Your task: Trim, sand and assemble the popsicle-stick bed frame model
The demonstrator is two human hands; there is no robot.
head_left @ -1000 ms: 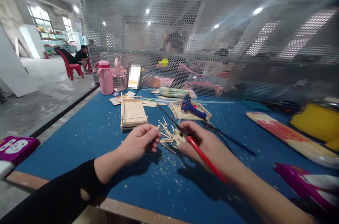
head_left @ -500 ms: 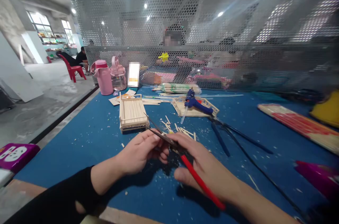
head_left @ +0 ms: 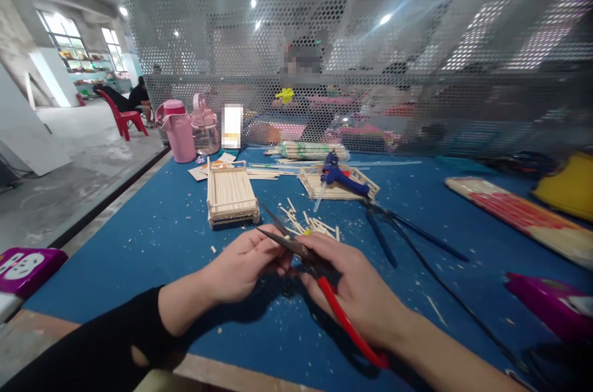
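Note:
My right hand is closed round red-handled scissors, whose dark blades part slightly and point up and left. Close by on the left, my left hand has its fingers pinched together under the blades; whatever they hold is too small to name. Beyond my hands lie short cut sticks in a loose heap. A small frame built of pale sticks stands behind my left hand. Another stick frame lies farther right, with a blue glue gun resting on it.
Blue-handled pliers and a black cable cross the blue table on the right. Bundled sticks lie beyond. A pink jug and bottle stand at the back left, before a perforated screen. A person sits far left.
My right thumb has moved up and in toward the left hand, and the left fingers have drawn closer together. The view has shifted slightly.

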